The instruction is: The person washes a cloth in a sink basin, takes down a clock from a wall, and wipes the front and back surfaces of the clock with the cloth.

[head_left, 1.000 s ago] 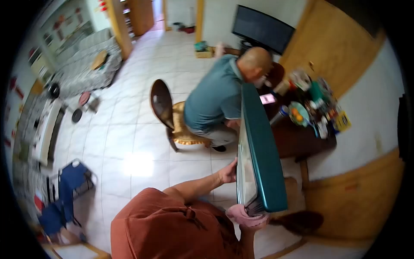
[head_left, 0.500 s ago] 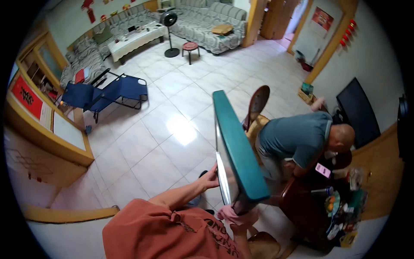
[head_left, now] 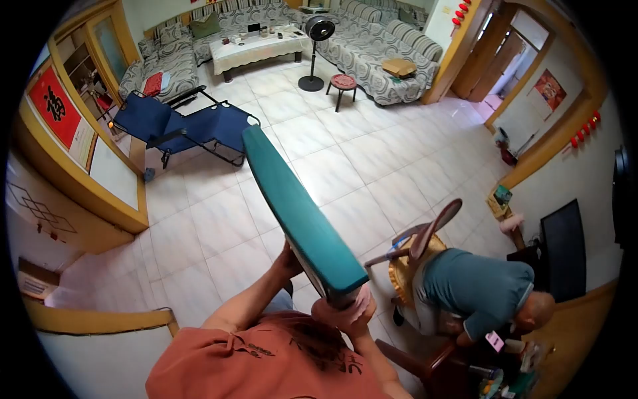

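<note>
A long, narrow box-like thing with a smooth teal top (head_left: 296, 203) is held up in front of my body. Its far end points toward the blue recliner, its near end is close to my chest, and its exact kind is unclear. My left hand (head_left: 287, 261) grips its left side, the fingers partly hidden behind its edge. At the near end, my right hand (head_left: 359, 319) is closed on a pink cloth (head_left: 342, 310), which is bunched up against the lower corner. Most of the box's sides are hidden below the top.
A person in a teal shirt (head_left: 475, 286) bends over a dark red table (head_left: 432, 359) on the right, beside a chair (head_left: 432, 233). A blue folding recliner (head_left: 179, 130) stands at left. Farther back are a fan (head_left: 312, 60), a stool (head_left: 342, 83) and sofas (head_left: 379, 50).
The teal-topped thing has swung leftward in view, with both hands staying on it. My view has turned, so the room's furniture appears farther right. The other person still bends at the table.
</note>
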### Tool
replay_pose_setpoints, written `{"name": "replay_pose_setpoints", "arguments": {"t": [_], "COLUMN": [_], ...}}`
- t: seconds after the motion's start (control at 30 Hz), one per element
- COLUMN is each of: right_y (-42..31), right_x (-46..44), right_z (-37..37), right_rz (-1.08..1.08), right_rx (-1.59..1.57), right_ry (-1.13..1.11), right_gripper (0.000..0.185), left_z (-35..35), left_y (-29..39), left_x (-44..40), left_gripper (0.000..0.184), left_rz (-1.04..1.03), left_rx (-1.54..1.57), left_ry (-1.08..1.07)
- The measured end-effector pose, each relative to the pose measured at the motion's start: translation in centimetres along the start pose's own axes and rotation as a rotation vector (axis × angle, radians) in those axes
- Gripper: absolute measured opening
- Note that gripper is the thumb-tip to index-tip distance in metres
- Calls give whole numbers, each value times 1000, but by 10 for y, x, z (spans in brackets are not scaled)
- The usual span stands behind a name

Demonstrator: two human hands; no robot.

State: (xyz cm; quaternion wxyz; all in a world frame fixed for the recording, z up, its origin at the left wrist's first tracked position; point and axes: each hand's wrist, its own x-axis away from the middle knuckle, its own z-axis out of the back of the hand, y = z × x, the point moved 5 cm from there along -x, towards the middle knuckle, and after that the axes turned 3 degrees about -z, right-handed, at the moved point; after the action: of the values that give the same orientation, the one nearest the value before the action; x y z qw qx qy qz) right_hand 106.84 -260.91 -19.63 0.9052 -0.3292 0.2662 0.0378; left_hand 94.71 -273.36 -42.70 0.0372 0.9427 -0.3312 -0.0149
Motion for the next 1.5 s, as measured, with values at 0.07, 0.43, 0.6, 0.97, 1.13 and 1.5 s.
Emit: {"name": "replay_pose_setpoints", "arguments": {"t": [0.07,0.43,0.6,0.97,1.13,1.5], "right_y": [18,158,233,399,464,616], "right_x": [-5,-217,-310,-513,-592,-809], "right_z": [-11,-45,-51,-66,-89,-141], "right_rz": [46,-220,-257,-117,-94,-37], "right_rx": [53,-355,-542,-463,-418,-313], "right_ry": [96,-110,-110,-236,-211,-204], "right_gripper": [48,52,45,50,46,55], "left_z": [26,56,53,92,135,102], "left_y": [16,63,60,73,81,152], "left_x": [-6,-190,-302,-543,-656,-955], "left_gripper": [59,87,85,76,59,32], "left_rz": [5,-43,-69,-31,-9,124], "left_rx": [160,65,109,105,114,66], "left_ry": [263,441,379,421,530,612]}}
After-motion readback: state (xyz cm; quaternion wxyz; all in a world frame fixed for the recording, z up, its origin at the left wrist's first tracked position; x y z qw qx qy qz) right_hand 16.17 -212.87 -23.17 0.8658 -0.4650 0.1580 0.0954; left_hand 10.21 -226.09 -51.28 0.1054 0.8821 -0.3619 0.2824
